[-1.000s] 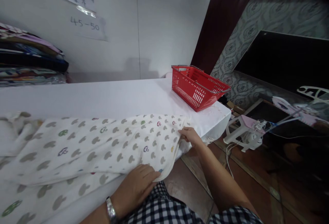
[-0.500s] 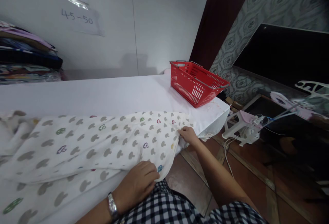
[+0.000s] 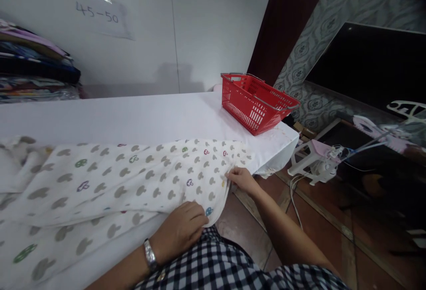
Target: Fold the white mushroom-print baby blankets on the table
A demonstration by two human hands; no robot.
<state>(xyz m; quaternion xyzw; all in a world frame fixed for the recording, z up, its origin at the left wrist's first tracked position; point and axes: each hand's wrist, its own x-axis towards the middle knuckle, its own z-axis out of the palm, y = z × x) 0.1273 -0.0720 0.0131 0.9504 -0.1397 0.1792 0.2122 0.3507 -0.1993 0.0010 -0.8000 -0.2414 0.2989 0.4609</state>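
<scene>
A white cloth (image 3: pixel 140 179) printed with grey and a few coloured mushroom shapes lies spread over the near part of the white-covered table. It is bunched at the far left and partly doubled, with a lower layer showing beneath. My right hand (image 3: pixel 242 179) pinches the cloth's right edge between thumb and fingers. Closer to my body, my left hand (image 3: pixel 183 224), with a silver bracelet on its wrist, is closed over the near right corner; its fingertips are partly hidden.
On the white-covered table (image 3: pixel 133 119), a red basket (image 3: pixel 246 106) stands at the back right corner. Folded clothes (image 3: pixel 33 66) are stacked at the left. Beyond the table's right end are a white stool (image 3: pixel 313 161) with cables and a fan.
My right hand has slid slightly left and lower along the cloth's edge, which now has a small fold by the fingers. My left hand stays at the near corner. The view has shifted slightly.
</scene>
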